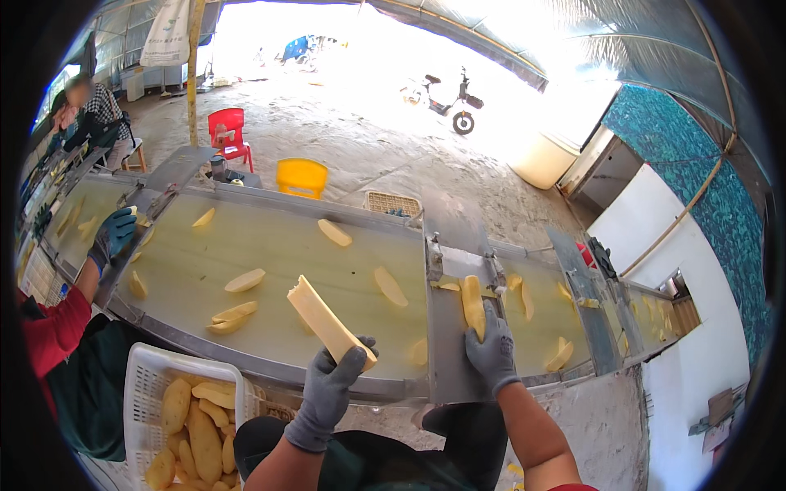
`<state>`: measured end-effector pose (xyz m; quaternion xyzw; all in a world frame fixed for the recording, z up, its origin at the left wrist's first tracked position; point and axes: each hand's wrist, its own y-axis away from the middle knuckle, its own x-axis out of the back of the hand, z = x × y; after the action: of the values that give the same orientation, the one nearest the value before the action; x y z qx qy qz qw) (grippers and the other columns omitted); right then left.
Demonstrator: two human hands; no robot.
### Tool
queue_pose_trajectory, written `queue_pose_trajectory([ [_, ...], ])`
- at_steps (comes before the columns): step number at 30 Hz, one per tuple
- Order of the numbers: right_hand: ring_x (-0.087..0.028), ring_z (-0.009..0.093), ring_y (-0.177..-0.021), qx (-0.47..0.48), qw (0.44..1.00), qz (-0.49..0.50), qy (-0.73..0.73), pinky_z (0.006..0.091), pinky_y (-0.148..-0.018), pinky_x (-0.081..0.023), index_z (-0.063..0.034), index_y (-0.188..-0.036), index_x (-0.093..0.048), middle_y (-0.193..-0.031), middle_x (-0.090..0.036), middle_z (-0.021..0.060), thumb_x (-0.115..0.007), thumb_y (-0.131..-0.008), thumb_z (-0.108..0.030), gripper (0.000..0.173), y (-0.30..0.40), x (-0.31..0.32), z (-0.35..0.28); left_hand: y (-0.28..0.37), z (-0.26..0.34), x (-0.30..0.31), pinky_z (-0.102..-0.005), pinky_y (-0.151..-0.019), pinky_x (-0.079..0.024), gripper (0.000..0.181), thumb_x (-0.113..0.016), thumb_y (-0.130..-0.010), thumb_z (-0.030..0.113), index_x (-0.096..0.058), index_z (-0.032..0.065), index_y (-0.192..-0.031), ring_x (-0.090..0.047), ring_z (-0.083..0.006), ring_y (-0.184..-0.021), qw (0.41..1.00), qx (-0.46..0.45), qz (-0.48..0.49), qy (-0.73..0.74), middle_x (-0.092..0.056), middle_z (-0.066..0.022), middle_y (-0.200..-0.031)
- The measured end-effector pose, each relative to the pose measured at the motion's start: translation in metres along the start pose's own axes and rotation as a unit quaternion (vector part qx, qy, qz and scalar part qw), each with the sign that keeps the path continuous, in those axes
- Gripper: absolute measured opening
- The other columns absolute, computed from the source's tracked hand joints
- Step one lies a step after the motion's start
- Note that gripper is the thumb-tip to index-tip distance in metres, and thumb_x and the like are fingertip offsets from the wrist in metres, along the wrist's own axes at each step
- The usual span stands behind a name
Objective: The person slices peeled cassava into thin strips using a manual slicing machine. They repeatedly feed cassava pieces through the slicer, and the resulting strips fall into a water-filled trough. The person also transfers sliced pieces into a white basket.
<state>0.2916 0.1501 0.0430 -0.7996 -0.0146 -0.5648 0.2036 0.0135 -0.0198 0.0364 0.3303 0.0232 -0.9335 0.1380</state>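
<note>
My left hand (328,390), in a grey glove, holds a long pale-yellow peeled root piece (322,316) tilted over the near edge of a metal trough (209,350). My right hand (493,350), gloved alike, grips the near end of another yellow peeled piece (473,301). That piece points away from me on a metal cross plate (451,368), close to a small fixture (457,264) bolted there. Cut wedges, such as one long slice (244,280), lie in the cloudy water of the trough. The exact kind of root cannot be told.
A white plastic crate (132,393) of peeled pieces stands at near left. Beside it, a co-worker's gloved hand (115,232) holds a small piece at another cross plate. Beyond the trough are a yellow chair (301,177), a red chair (226,130) and a beige plastic basket (393,202).
</note>
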Motion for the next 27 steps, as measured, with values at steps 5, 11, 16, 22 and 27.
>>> queue_pose_trajectory([
  [5,-0.066,0.026,-0.085,-0.025,0.981,0.052,-0.186,0.0399,-0.077,-0.055,0.0029,-0.138,-0.051,-0.102,-0.067,0.0165,-0.07,-0.086,-0.019,0.059,-0.007,-0.013,0.029,-0.001,0.0,-0.002,-0.0337,-0.1,-0.05,0.031,-0.062,-0.101,0.02,-0.061,-0.0026,-0.121,-0.063,-0.0173,-0.107,1.0,-0.006,-0.001,0.025,-0.066,-0.01,-0.115],
  [11,-0.056,0.007,-0.058,-0.168,0.92,-0.037,-0.353,0.0249,-0.05,-0.049,0.0023,-0.125,-0.058,-0.082,-0.062,0.0028,-0.069,-0.091,-0.013,0.04,0.002,0.008,0.011,0.001,0.004,-0.005,-0.0311,-0.097,-0.047,0.032,-0.068,-0.098,0.023,-0.064,-0.0012,-0.119,-0.061,-0.0135,-0.104,0.999,0.001,0.018,0.05,-0.067,-0.0061,-0.11],
  [16,-0.052,0.003,-0.054,-0.212,0.857,-0.052,-0.466,0.0187,-0.043,-0.04,-0.002,-0.122,-0.059,-0.083,-0.058,-0.0016,-0.068,-0.094,-0.019,0.034,0.027,0.019,-0.001,0.001,0.006,-0.003,-0.0309,-0.096,-0.047,0.032,-0.068,-0.098,0.023,-0.064,-0.0006,-0.119,-0.061,-0.0129,-0.103,0.999,-0.002,0.015,0.044,-0.067,-0.0056,-0.11],
  [22,-0.064,0.033,-0.086,-0.006,0.992,0.112,-0.055,0.0426,-0.076,-0.054,0.0022,-0.138,-0.052,-0.102,-0.062,0.021,-0.065,-0.093,-0.022,0.053,0.021,0.002,0.027,-0.003,-0.001,-0.004,-0.0322,-0.097,-0.052,0.031,-0.06,-0.101,0.02,-0.06,-0.0024,-0.123,-0.064,-0.0168,-0.106,1.0,-0.013,-0.003,0.02,-0.066,-0.0101,-0.117],
  [27,-0.061,0.043,-0.097,-0.02,0.997,0.076,-0.023,0.0493,-0.088,-0.05,0.0028,-0.141,-0.05,-0.107,-0.06,0.0269,-0.064,-0.092,-0.025,0.058,0.021,-0.002,0.002,-0.003,0.001,-0.001,-0.0331,-0.098,-0.053,0.031,-0.061,-0.101,0.02,-0.06,-0.0027,-0.122,-0.064,-0.0175,-0.107,1.0,-0.015,-0.004,0.007,-0.065,-0.0104,-0.116],
])
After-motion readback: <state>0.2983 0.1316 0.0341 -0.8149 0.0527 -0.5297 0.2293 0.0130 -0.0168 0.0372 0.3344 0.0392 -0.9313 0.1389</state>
